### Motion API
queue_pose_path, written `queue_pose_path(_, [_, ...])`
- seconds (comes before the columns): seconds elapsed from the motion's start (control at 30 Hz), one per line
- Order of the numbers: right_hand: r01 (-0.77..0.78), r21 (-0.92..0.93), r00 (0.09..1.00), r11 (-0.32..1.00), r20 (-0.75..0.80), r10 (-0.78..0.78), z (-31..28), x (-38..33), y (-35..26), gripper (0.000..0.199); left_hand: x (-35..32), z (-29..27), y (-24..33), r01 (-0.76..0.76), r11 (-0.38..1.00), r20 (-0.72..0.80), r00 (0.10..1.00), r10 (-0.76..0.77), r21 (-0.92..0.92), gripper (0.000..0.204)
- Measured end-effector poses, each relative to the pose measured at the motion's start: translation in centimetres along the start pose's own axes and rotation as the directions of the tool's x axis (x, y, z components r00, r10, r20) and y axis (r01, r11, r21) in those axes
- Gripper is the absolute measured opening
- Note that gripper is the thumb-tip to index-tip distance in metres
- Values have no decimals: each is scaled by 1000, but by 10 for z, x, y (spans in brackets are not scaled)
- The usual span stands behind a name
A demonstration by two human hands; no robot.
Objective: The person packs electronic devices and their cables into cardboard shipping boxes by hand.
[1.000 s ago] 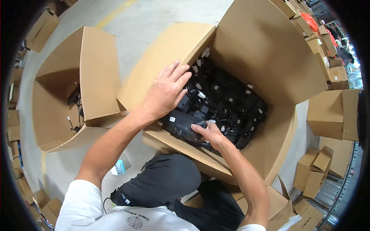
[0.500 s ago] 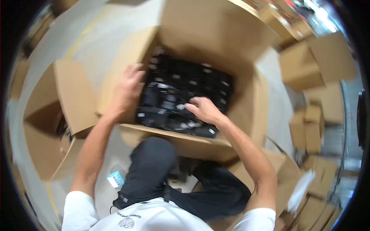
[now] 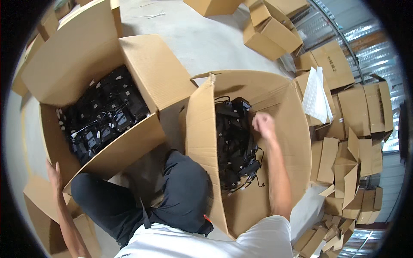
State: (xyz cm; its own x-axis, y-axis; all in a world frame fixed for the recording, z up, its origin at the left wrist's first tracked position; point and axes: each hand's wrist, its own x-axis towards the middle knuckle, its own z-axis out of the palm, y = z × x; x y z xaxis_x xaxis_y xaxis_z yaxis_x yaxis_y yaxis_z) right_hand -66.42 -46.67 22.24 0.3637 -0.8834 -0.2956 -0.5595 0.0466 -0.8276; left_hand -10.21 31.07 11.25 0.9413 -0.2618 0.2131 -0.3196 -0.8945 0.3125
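Two open cardboard boxes stand in front of me. The left box [image 3: 129, 146] holds a layer of black plastic parts [image 3: 116, 101] with cables and white connectors. In the right box [image 3: 279, 172], a pile of black plastic parts [image 3: 234, 142] with loose black wires lies along the left side. My right hand [image 3: 263, 124] is inside the right box, beside the upper part of the pile, with its fingers curled; whether anything is in them is hidden. My left hand [image 3: 54, 175] rests against the near left corner of the left box, its fingers stretched out.
Empty-looking opened boxes [image 3: 348, 159] are stacked along the right, with a white foam sheet [image 3: 317, 96] before them. More boxes [image 3: 273, 32] sit at the back. Grey floor [image 3: 172, 21] shows behind the two boxes. Another carton [image 3: 36, 202] lies at lower left.
My view has swung right, bringing the right box into full sight. My right hand has left the left box's parts and moved into the right box. My left hand has shifted to the left box's near corner.
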Motion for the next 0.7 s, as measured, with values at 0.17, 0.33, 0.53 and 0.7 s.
queue_pose_path(0.17, [15,-612,1000,791,1,-18,28,-30,172,44,2,-21,-14,35,983,108,993,-55,179,68])
queue_pose_path(0.33, [-103,-649,995,754,-81,66,103,-50,207,85,8,-39,-16,186,918,175,950,-260,350,77])
queue_pose_path(0.53, [-555,-588,830,588,-432,352,154,-4,206,91,18,-35,-37,102,980,118,985,-123,171,85])
queue_pose_path(0.7, [-230,-880,960,415,-134,248,85,-12,233,33,-8,-11,36,201,969,267,951,-158,-145,82])
